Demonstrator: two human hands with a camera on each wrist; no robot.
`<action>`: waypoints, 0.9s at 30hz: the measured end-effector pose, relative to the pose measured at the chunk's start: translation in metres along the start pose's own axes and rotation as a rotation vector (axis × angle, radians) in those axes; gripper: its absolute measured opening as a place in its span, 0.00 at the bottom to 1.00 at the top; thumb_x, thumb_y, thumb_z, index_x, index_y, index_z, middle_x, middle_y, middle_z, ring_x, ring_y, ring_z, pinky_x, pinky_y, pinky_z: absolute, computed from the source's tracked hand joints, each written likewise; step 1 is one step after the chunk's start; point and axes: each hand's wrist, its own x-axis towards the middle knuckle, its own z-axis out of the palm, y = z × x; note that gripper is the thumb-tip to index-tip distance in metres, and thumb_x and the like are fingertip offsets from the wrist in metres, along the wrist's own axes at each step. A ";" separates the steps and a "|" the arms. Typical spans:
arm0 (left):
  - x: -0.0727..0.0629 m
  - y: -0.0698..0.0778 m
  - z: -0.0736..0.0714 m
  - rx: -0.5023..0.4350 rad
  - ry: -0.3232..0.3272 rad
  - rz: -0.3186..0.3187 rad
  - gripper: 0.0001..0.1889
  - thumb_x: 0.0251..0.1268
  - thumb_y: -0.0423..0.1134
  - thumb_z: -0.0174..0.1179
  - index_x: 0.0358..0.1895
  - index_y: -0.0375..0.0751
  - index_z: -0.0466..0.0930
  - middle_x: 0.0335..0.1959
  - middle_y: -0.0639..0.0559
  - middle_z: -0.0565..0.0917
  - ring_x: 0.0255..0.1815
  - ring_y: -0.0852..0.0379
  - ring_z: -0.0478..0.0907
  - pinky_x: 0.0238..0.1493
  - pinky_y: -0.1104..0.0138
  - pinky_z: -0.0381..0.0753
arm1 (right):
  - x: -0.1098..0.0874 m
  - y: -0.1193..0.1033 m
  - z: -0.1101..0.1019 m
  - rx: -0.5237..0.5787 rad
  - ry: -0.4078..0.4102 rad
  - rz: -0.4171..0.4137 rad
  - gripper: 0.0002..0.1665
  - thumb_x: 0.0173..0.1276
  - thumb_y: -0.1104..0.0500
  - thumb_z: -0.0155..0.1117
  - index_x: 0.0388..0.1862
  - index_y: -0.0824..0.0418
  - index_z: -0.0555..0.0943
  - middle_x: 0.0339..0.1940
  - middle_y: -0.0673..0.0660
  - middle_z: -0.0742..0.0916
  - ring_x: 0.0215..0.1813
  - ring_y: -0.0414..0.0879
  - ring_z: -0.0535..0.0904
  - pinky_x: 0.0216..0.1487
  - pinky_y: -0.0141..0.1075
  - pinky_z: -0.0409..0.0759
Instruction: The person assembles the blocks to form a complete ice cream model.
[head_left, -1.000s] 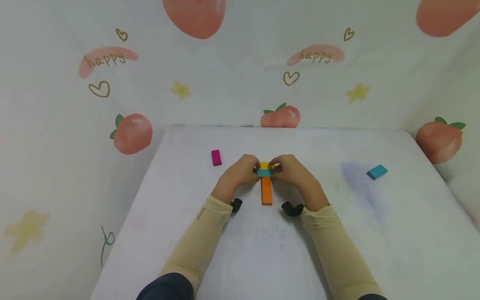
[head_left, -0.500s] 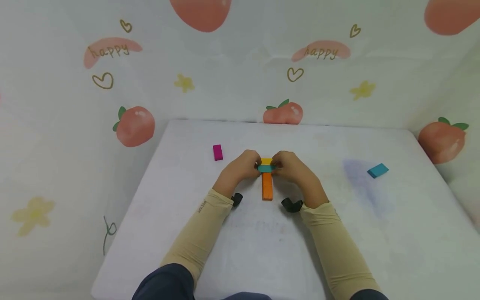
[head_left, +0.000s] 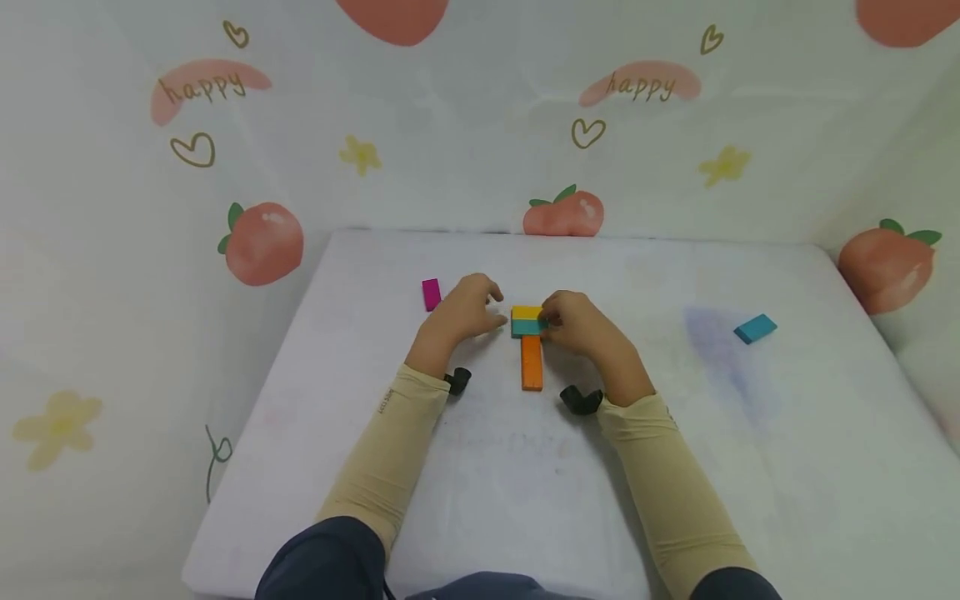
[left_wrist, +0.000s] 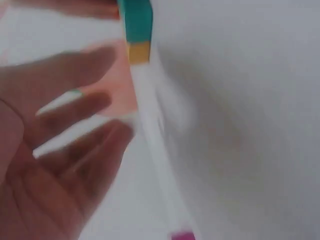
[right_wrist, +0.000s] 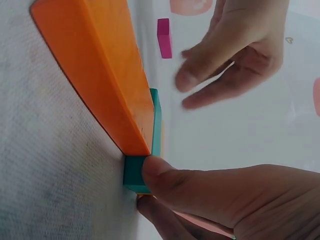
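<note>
In the head view an orange block (head_left: 532,364) lies lengthwise on the white table. Across its far end sits a teal block (head_left: 525,327), with a yellow block (head_left: 526,312) along its far side. My right hand (head_left: 592,332) pinches the right end of the teal and yellow blocks. The right wrist view shows its thumb (right_wrist: 167,175) on the teal face and a finger behind, by the yellow one. Just left of the blocks, my left hand (head_left: 459,312) is apart from them, fingers spread and holding nothing.
A magenta block (head_left: 431,294) lies beyond my left hand, and a blue block (head_left: 755,328) lies far to the right. A patterned white cloth (head_left: 465,150) hangs behind the table (head_left: 517,483). Black wrist pieces (head_left: 581,401) show under both wrists.
My left hand has let go of the left end of the teal and yellow blocks and moved left, its fingers opening out. The right hand keeps its pinch.
</note>
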 end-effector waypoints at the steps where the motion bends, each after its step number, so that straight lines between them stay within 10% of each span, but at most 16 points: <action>1: 0.000 -0.002 -0.004 0.010 0.043 -0.013 0.20 0.71 0.42 0.70 0.60 0.34 0.84 0.60 0.42 0.81 0.63 0.46 0.79 0.69 0.55 0.80 | 0.000 0.000 -0.001 0.001 0.001 0.002 0.18 0.70 0.65 0.73 0.57 0.71 0.87 0.62 0.66 0.86 0.61 0.58 0.84 0.67 0.52 0.84; 7: -0.008 -0.024 -0.025 0.072 0.250 -0.178 0.24 0.70 0.45 0.70 0.60 0.30 0.83 0.60 0.36 0.80 0.62 0.38 0.80 0.65 0.50 0.82 | 0.002 0.001 -0.002 0.005 -0.004 -0.019 0.19 0.70 0.66 0.73 0.58 0.71 0.87 0.63 0.66 0.85 0.61 0.58 0.84 0.66 0.51 0.84; 14: -0.012 -0.042 -0.035 0.045 0.252 -0.391 0.32 0.65 0.48 0.70 0.61 0.25 0.73 0.54 0.30 0.79 0.52 0.36 0.80 0.57 0.48 0.85 | 0.004 -0.001 -0.004 -0.013 -0.008 -0.011 0.19 0.71 0.65 0.73 0.58 0.71 0.87 0.63 0.65 0.85 0.61 0.57 0.83 0.66 0.50 0.84; 27: -0.004 -0.063 -0.026 -0.002 0.265 -0.401 0.24 0.63 0.40 0.67 0.56 0.26 0.76 0.50 0.32 0.83 0.50 0.38 0.83 0.55 0.51 0.87 | 0.002 0.003 -0.001 0.005 -0.013 -0.002 0.19 0.71 0.65 0.73 0.58 0.71 0.86 0.62 0.65 0.85 0.61 0.57 0.84 0.66 0.50 0.84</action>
